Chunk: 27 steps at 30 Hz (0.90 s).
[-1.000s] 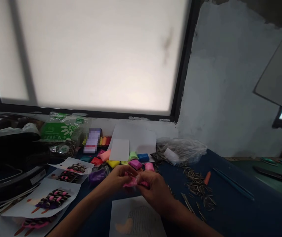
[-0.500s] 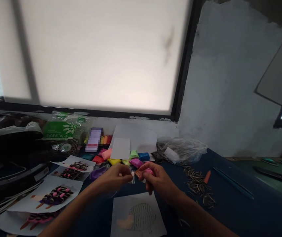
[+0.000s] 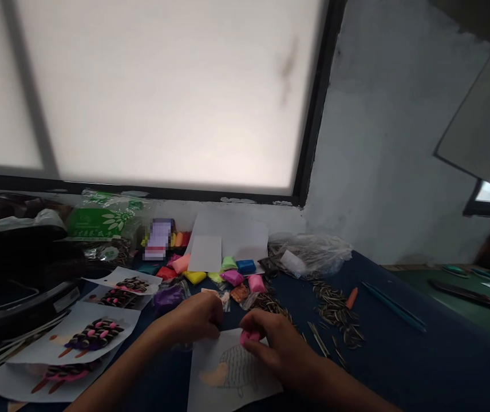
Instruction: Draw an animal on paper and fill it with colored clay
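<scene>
A lump of pink modelling clay [image 3: 249, 337] is pinched between the thumb and fingers of my right hand [image 3: 281, 343], over the upper part of a white paper [image 3: 210, 397]. This paper has a pencil-drawn animal with a lined round body and a flat peach-coloured head. My left hand [image 3: 197, 317] is closed, its fingers curled and its thumb tip at the paper's upper edge. Whatever lies inside those fingers is hidden. Just beyond the hands are an opened orange-brown clay packet [image 3: 240, 293] and a pink clay packet [image 3: 256, 284].
Finished animal pictures [image 3: 94, 337] with seeds and clay overlap at left. Behind are several coloured clay packets, a phone [image 3: 159, 237], white sheets [image 3: 245, 229] and a plastic bag [image 3: 313, 254]. Striped seeds [image 3: 337, 315], an orange stick [image 3: 352, 298] and blue tweezers-like tool [image 3: 393, 306] lie right.
Both hands have come down toward me, from above the clay packets to the paper's upper part. The pink packet and orange-brown packet now lie on the table, and pink clay shows in my right fingers.
</scene>
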Each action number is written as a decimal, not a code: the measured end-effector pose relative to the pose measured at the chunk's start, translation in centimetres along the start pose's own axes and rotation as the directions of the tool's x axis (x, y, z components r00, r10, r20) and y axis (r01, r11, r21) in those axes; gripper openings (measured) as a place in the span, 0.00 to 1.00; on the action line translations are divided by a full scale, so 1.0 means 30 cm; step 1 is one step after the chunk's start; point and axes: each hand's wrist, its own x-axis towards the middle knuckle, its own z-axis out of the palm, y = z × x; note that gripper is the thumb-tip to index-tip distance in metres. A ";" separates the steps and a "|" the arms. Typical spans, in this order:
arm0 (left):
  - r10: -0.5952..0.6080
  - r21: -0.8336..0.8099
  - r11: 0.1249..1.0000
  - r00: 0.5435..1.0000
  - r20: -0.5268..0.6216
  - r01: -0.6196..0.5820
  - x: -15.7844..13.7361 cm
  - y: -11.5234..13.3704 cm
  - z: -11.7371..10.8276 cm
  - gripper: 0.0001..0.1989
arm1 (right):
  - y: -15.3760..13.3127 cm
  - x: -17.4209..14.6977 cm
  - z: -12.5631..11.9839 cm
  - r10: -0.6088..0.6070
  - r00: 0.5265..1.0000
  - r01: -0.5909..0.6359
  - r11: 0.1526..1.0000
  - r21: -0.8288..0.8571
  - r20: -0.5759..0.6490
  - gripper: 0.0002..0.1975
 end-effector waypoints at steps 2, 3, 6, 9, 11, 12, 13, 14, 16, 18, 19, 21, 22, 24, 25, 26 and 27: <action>0.004 -0.026 1.000 1.000 -0.004 -0.004 0.002 -0.003 0.003 0.15 | 0.001 -0.001 0.018 -0.045 0.999 0.045 0.999 -0.014 -0.010 0.06; 0.009 -0.048 0.999 1.000 -0.007 -0.009 0.002 -0.003 0.002 0.15 | 0.001 0.001 0.024 -0.074 0.997 0.073 0.997 -0.012 -0.022 0.05; 0.034 -0.152 0.988 0.999 -0.036 -0.040 -0.005 0.010 -0.017 0.13 | 0.000 0.010 0.026 -0.129 0.988 0.129 0.992 -0.006 -0.090 0.04; 0.118 -0.323 0.939 0.993 -0.021 -0.118 -0.020 0.036 -0.045 0.12 | -0.004 0.026 0.014 -0.100 0.979 0.112 0.992 0.061 -0.176 0.04; 0.210 -0.451 0.873 0.978 0.011 -0.183 -0.028 0.054 -0.055 0.17 | -0.006 0.039 0.009 -0.109 0.970 0.141 0.980 0.140 -0.215 0.03; 0.249 -0.506 0.837 0.969 0.010 -0.209 -0.029 0.061 -0.055 0.20 | -0.007 0.045 0.009 -0.127 0.964 0.167 0.972 0.163 -0.232 0.04; 0.271 -0.552 0.802 0.962 -0.004 -0.228 -0.028 0.066 -0.053 0.23 | -0.007 0.050 0.011 -0.152 0.956 0.196 0.968 0.160 -0.249 0.05; 0.280 -0.588 0.772 0.960 -0.027 -0.242 -0.025 0.067 -0.049 0.25 | -0.007 0.054 0.013 -0.177 0.948 0.219 0.966 0.140 -0.264 0.06; 0.262 -0.637 0.728 0.962 -0.081 -0.252 -0.015 0.062 -0.040 0.26 | -0.007 0.058 0.016 -0.208 0.937 0.241 0.966 0.089 -0.281 0.04; 0.233 -0.667 0.702 0.966 -0.115 -0.249 -0.004 0.050 -0.036 0.25 | -0.005 0.059 0.015 -0.192 0.938 0.222 0.972 0.076 -0.289 0.06; 0.225 -0.676 0.694 0.967 -0.122 -0.247 0.000 0.044 -0.036 0.25 | -0.004 0.059 0.013 -0.166 0.945 0.197 0.976 0.087 -0.283 0.08; 0.224 -0.688 0.683 0.967 -0.121 -0.244 0.005 0.035 -0.036 0.24 | 0.001 0.061 0.009 -0.089 0.968 0.127 0.980 0.151 -0.235 0.11; 0.227 -0.692 0.679 0.967 -0.119 -0.244 0.007 0.032 -0.037 0.24 | 0.004 0.062 0.008 -0.053 0.978 0.093 0.977 0.192 -0.201 0.12; 0.228 -0.699 0.673 0.966 -0.118 -0.244 0.009 0.032 -0.035 0.25 | 0.011 0.066 0.011 -0.012 0.991 0.049 0.961 0.272 -0.135 0.13; 0.225 -0.701 0.670 0.967 -0.121 -0.244 0.009 0.033 -0.034 0.25 | 0.014 0.067 0.015 -0.005 0.993 0.041 0.953 0.301 -0.120 0.13; 0.220 -0.703 0.668 0.967 -0.126 -0.243 0.008 0.034 -0.033 0.25 | 0.016 0.068 0.020 0.000 0.993 0.039 0.948 0.315 -0.121 0.12; 0.215 -0.704 0.667 0.968 -0.131 -0.244 0.006 0.037 -0.033 0.25 | 0.017 0.068 0.024 0.002 0.992 0.040 0.947 0.320 -0.128 0.11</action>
